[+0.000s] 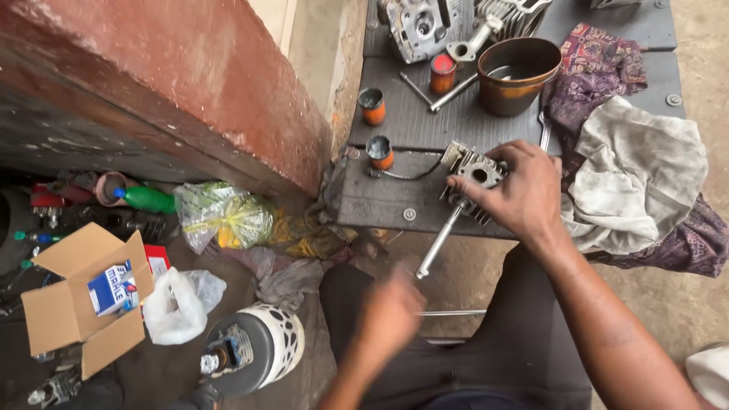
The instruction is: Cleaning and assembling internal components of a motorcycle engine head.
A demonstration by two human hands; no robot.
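I see a dark wooden bench (425, 121) beside a red-brown wall (175, 83), over a cluttered floor. My right hand (524, 193) has its grip closed on a finned metal engine part (474, 173) at the bench's front edge, with a metal rod (440, 241) hanging below. My left hand (391, 315) is blurred; I cannot tell its grip. 2 orange cups (376, 129) stand near.

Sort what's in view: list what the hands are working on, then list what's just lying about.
In hand:
right hand gripping the finned metal part on the bench
metal rod sticking out below that part
left hand, blurred, near the rod's end

Lying about:
brown pot
two orange cups
rags
cardboard box
green bottle
plastic bags
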